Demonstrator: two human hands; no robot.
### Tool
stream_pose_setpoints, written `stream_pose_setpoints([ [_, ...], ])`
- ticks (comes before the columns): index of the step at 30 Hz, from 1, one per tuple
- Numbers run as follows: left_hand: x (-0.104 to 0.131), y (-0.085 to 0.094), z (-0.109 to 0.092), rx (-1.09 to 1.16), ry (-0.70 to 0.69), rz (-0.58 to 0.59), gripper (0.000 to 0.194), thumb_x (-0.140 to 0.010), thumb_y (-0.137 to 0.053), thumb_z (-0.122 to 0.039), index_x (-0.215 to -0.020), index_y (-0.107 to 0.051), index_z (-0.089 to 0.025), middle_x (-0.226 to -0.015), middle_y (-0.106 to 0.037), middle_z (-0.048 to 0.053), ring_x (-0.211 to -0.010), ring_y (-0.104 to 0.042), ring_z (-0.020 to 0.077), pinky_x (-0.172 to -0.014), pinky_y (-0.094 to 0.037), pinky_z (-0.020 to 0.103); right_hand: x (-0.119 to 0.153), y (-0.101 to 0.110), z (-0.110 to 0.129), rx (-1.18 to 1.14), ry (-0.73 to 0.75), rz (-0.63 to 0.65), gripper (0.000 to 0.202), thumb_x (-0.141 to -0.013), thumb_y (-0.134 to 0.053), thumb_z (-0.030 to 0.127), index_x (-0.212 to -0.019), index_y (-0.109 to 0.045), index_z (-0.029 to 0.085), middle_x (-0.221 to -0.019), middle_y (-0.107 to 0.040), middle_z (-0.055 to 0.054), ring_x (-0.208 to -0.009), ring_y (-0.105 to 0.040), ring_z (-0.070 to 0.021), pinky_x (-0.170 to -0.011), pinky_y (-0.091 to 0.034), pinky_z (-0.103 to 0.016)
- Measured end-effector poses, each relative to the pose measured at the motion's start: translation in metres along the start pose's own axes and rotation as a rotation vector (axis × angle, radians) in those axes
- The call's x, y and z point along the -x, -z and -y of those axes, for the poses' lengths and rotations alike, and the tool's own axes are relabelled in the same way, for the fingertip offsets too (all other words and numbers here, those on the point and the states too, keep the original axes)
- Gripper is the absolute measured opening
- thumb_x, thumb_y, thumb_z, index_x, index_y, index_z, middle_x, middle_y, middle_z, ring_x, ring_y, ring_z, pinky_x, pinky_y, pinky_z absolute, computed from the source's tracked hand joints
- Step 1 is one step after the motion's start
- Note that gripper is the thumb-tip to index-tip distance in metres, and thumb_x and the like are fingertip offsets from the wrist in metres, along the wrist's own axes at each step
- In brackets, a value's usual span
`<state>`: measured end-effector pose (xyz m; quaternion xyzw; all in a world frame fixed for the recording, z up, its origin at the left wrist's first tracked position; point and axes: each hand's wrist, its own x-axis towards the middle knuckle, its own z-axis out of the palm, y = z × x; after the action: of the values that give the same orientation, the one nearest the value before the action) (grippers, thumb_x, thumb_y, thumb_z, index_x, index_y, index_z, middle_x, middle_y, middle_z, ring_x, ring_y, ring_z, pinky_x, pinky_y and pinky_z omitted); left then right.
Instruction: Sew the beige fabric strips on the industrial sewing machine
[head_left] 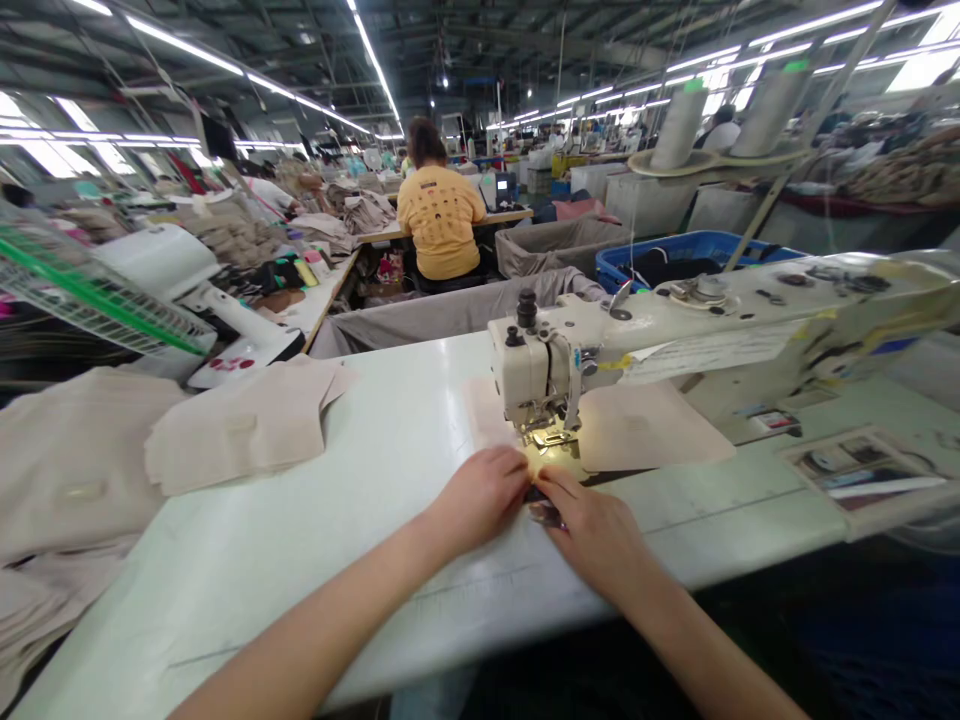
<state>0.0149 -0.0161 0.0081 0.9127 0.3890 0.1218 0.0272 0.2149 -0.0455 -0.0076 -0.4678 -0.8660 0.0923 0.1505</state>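
My left hand (484, 500) and my right hand (600, 530) meet just in front of the lit needle area of a sewing machine (529, 365). The fingers of both are drawn together, thumb and fingertips close to each other; what they pinch is small and mostly hidden. A beige fabric piece (652, 428) lies under the machine head, with a small tab-like patch on it, and paler cloth (487, 412) shows left of the presser foot (553, 438). Both hands are at the near edge of this cloth.
Stacked beige fabric pieces (244, 425) lie on the left of the pale table (390, 430), beside a larger pile (82, 450). A white fan (161, 265) stands behind them. Thread cones (679, 125), a blue basket (694, 245) and a seated co-worker (441, 215) are beyond.
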Motion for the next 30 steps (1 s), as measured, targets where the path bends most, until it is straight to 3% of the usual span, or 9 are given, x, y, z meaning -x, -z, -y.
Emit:
stream_pose_setpoints([
  [4,0.014,0.001,-0.012,0.045,-0.112,-0.052,0.024,-0.098,-0.045,-0.015,-0.115,-0.062,-0.011,-0.114,-0.067,0.014,-0.114,-0.062,0.0242,-0.101,-0.054,0.040,0.002,0.000,-0.003,0.000,0.013,0.024,0.040,-0.093,-0.054,0.017,-0.131,-0.061,0.019,-0.140,-0.062,-0.010,-0.098,-0.073,-0.0229,-0.081,-0.059,-0.033],
  [9,0.004,0.007,0.003,0.039,-0.131,-0.016,0.022,-0.096,-0.044,-0.013,-0.100,-0.066,-0.012,-0.103,-0.068,0.012,-0.106,-0.064,0.0237,-0.098,-0.055,0.038,-0.011,0.003,-0.004,-0.029,-0.006,0.041,0.036,-0.096,-0.051,0.019,-0.130,-0.063,0.018,-0.140,-0.062,-0.009,-0.105,-0.071,-0.0238,-0.086,-0.059,-0.034],
  [16,-0.010,0.009,0.026,0.044,-0.102,-0.047,0.024,-0.097,-0.043,-0.013,-0.106,-0.066,-0.013,-0.108,-0.068,0.012,-0.109,-0.063,0.0225,-0.101,-0.054,0.037,-0.032,0.008,-0.007,-0.081,0.009,0.020,0.038,-0.093,-0.054,0.014,-0.129,-0.063,0.018,-0.145,-0.058,-0.007,-0.112,-0.068,-0.0250,-0.093,-0.057,-0.037],
  [21,-0.012,0.008,0.033,0.067,-0.091,-0.047,0.028,-0.099,-0.041,-0.015,-0.109,-0.066,-0.015,-0.111,-0.068,0.011,-0.109,-0.064,0.0221,-0.100,-0.055,0.038,-0.026,0.004,-0.010,-0.098,0.012,-0.005,0.042,-0.088,-0.056,0.012,-0.129,-0.064,0.020,-0.142,-0.061,-0.008,-0.112,-0.068,-0.0247,-0.092,-0.058,-0.038],
  [30,-0.005,-0.002,0.033,0.057,-0.042,-0.108,0.032,-0.099,-0.042,-0.019,-0.124,-0.061,-0.016,-0.122,-0.066,0.012,-0.119,-0.060,0.0241,-0.103,-0.053,0.040,-0.012,0.002,-0.006,-0.068,-0.005,-0.018,0.037,-0.092,-0.056,0.015,-0.128,-0.064,0.018,-0.141,-0.061,-0.010,-0.111,-0.069,-0.0256,-0.089,-0.059,-0.038],
])
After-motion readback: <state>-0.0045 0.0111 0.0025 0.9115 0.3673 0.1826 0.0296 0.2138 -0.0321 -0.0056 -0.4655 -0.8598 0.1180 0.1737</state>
